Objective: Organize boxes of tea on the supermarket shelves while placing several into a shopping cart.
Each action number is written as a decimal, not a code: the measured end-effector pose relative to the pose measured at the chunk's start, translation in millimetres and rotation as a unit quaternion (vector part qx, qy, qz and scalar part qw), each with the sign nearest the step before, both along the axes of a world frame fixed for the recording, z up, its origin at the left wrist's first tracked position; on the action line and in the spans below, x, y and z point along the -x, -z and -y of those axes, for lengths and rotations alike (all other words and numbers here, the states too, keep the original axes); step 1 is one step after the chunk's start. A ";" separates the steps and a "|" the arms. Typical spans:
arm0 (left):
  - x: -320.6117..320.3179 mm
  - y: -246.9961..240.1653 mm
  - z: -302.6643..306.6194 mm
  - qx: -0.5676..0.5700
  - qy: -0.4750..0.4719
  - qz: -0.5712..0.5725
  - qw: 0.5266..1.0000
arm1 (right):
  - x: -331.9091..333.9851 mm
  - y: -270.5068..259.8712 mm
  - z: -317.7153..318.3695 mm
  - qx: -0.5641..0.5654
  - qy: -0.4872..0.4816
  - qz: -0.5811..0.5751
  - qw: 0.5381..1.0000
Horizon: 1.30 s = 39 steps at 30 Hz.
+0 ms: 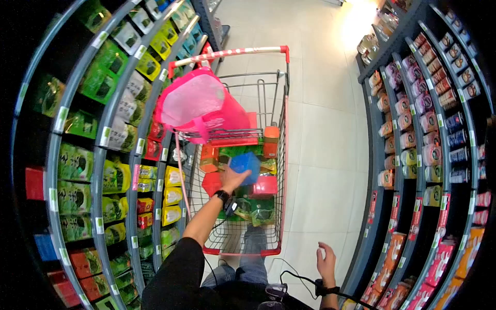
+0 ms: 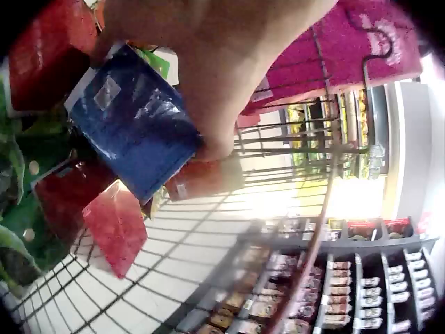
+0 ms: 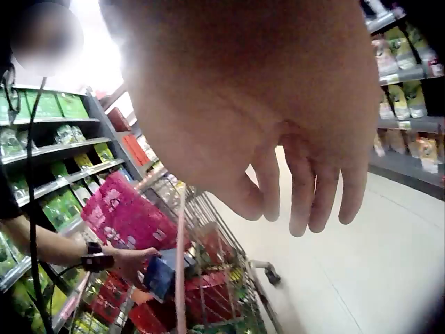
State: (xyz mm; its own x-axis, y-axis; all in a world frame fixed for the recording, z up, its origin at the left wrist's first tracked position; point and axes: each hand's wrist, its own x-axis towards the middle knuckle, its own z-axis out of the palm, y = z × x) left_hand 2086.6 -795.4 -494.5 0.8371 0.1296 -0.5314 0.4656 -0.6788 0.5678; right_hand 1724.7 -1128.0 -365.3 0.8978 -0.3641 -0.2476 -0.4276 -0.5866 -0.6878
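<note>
Black sleeve [image 1: 173, 271], blue jeans [image 1: 253, 256], 2 black cabled wrist straps [image 1: 223, 196].

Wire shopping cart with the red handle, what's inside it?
The left hand holds a blue rectangular packet over red boxes, orange boxes and green foil bags. A pink plastic basket sits at the far end. Whatever lies beneath packet and basket is hidden.

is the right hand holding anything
No, the right hand hangs open and empty beside the cart, fingers relaxed.
</note>
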 end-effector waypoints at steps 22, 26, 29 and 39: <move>350.0 -425.3 -191.0 -0.065 0.192 0.617 0.760 | -78.1 -296.1 -236.3 -0.466 -0.363 0.037 0.806; 427.5 -434.9 -232.3 -0.104 0.167 0.635 0.747 | -25.6 -324.4 -300.5 -0.385 -0.417 0.056 0.822; 481.7 -430.3 -260.3 -0.140 0.125 0.662 0.725 | 10.4 -324.5 -336.9 -0.363 -0.446 0.103 0.812; 633.9 -435.7 -319.5 0.054 -0.059 0.659 0.748 | 86.5 -355.5 -424.2 -0.298 -0.584 0.270 0.705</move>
